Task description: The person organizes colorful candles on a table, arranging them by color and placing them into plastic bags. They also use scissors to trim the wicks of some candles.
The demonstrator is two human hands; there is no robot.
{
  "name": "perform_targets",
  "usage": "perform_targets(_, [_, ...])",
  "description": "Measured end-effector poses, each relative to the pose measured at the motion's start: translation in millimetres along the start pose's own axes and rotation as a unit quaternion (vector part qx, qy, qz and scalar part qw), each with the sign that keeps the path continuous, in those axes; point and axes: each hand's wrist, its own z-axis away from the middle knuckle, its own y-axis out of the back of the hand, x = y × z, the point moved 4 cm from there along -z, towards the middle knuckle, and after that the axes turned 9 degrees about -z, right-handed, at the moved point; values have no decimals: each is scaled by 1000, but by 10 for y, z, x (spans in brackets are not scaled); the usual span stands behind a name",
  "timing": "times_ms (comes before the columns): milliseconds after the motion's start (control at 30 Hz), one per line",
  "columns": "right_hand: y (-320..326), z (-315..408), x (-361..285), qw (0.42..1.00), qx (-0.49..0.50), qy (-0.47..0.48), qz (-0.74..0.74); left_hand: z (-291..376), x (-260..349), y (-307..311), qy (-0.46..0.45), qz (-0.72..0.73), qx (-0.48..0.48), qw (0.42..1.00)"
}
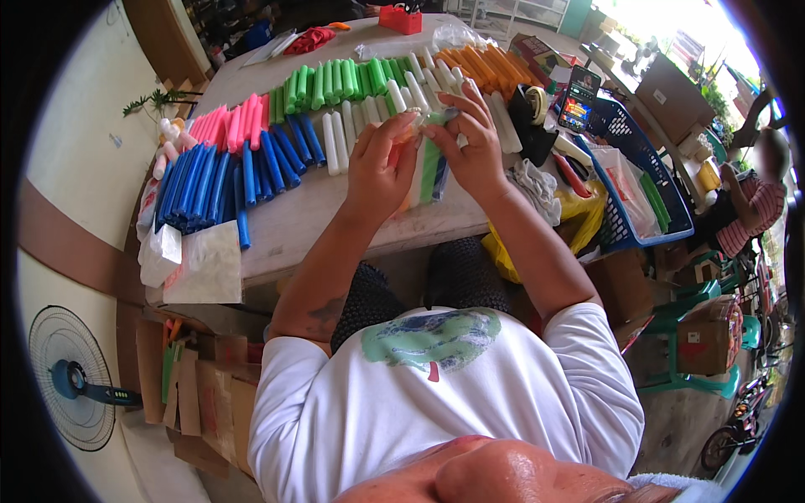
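My left hand (382,166) and my right hand (468,138) meet over the table, fingers pinching the gathered top of a clear plastic bag (427,170). Inside the bag, colored candles show, green, white, blue and reddish among them. Beyond my hands lie rows of white candles (339,141) and green candles (333,78), with orange candles (490,63) farther right. On the left are pink candles (242,122) and a pile of blue candles (198,182). My fingers partly cover the bag's top.
Clear plastic bags (204,261) lie at the table's left corner. To the right stand a black tape dispenser (528,126), a phone (578,97) and a blue plastic basket (635,170). A grey rag (534,188) and yellow plastic bag (575,217) lie nearby. A person (751,201) sits far right.
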Motion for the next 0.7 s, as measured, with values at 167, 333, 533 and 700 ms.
perform_targets(167, [-43, 58, 87, 997, 33, 55, -50, -8, -12, 34, -13, 3, -18, 1000])
perform_targets(333, [80, 192, 231, 993, 41, 67, -92, 14, -16, 33, -22, -15, -35, 999])
perform_targets(533, [986, 364, 927, 993, 108, -23, 49, 44, 29, 33, -44, -34, -17, 998])
perform_targets(700, [2067, 498, 1959, 948, 239, -175, 119, 54, 10, 22, -36, -40, -26, 998])
